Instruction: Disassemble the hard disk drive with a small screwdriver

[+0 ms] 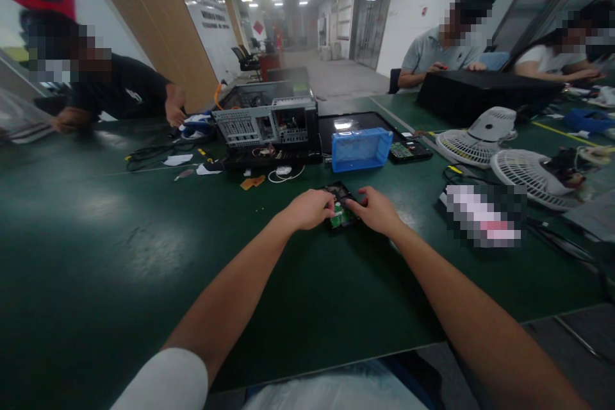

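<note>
A small black device with an exposed green circuit board (340,216) lies on the green table between my hands. My left hand (311,209) is at its left side, with fingers curled and pinched over the board; what they hold, if anything, is too small to make out. On the right side of the device, my right hand (377,210) has its thumb on the black frame and its index finger apart from the thumb, gripping the edge. Just beyond the device stands a blue plastic bin (361,150).
An opened computer case (264,125) stands behind, left of a flat black panel (355,122). White fan parts (533,176) and cables lie at the right. Orange scraps (252,182) are near the case. Several people sit around the table (120,237).
</note>
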### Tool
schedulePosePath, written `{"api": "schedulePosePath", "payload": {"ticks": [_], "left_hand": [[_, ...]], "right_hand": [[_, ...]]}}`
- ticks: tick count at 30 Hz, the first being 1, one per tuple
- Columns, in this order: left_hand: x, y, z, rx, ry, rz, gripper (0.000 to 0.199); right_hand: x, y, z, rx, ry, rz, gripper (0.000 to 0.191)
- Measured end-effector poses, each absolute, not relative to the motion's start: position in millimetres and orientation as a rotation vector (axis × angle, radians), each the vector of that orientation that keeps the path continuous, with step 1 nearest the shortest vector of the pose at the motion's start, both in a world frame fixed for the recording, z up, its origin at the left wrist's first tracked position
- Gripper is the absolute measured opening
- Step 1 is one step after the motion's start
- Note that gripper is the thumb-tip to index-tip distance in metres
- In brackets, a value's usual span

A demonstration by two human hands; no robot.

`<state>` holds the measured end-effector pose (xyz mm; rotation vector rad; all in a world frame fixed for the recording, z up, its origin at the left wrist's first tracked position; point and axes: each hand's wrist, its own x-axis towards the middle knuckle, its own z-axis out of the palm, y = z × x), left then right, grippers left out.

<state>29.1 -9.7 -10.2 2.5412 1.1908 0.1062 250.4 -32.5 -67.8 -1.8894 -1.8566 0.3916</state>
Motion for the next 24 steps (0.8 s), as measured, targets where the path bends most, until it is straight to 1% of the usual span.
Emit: {"api": "schedulePosePath", "payload": {"ticks": [8, 24], "left_hand": [[34.1, -10.4, -20.6, 2.549, 1.175, 0.054, 0.016], [36.2, -14.2, -14.9, 2.476, 1.202, 0.024, 0.016]], "right_hand": [[252.1, -33.2, -67.6, -1.849, -1.887, 0.413, 0.057], [251.9, -33.5, -65.2, -1.868, -1.847, 0.442, 0.054]]}}
